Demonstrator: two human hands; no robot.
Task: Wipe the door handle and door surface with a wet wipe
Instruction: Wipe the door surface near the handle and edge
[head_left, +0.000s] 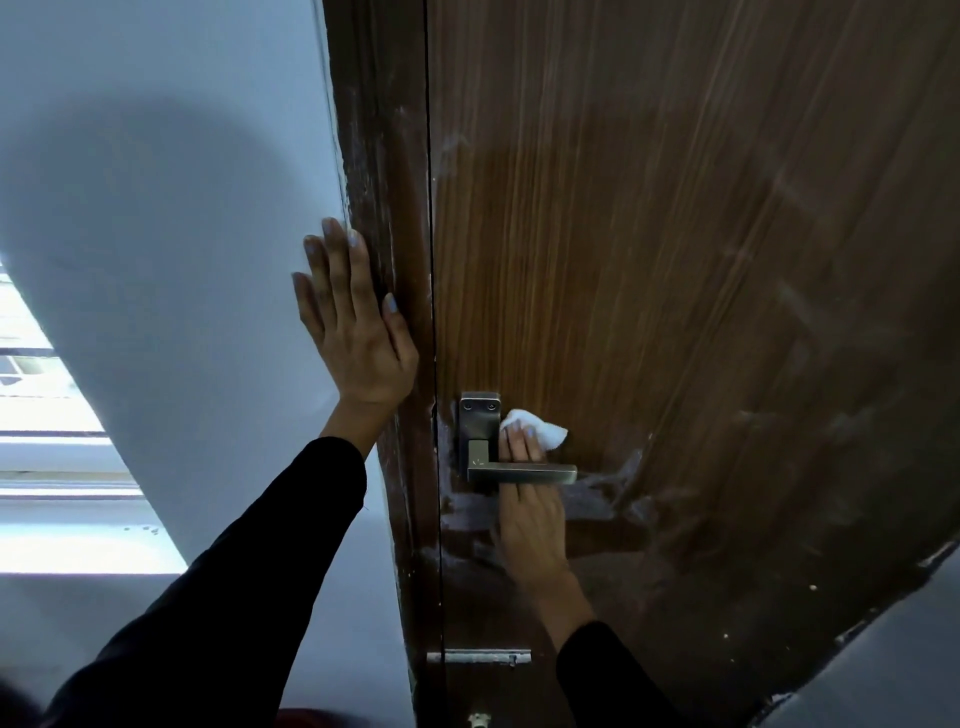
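Observation:
A brown wooden door fills the middle and right, with pale dusty smears near its left edge. Its grey metal lever handle sticks out to the right from a backplate. My right hand reaches up behind the lever and presses a crumpled white wet wipe against the door just right of the backplate. My left hand lies flat, fingers spread, on the wall and the door frame, above and left of the handle.
A pale blue-grey wall stands left of the frame, with a bright window at the far left. A metal bolt plate sits low on the door. A grey surface cuts across the bottom right.

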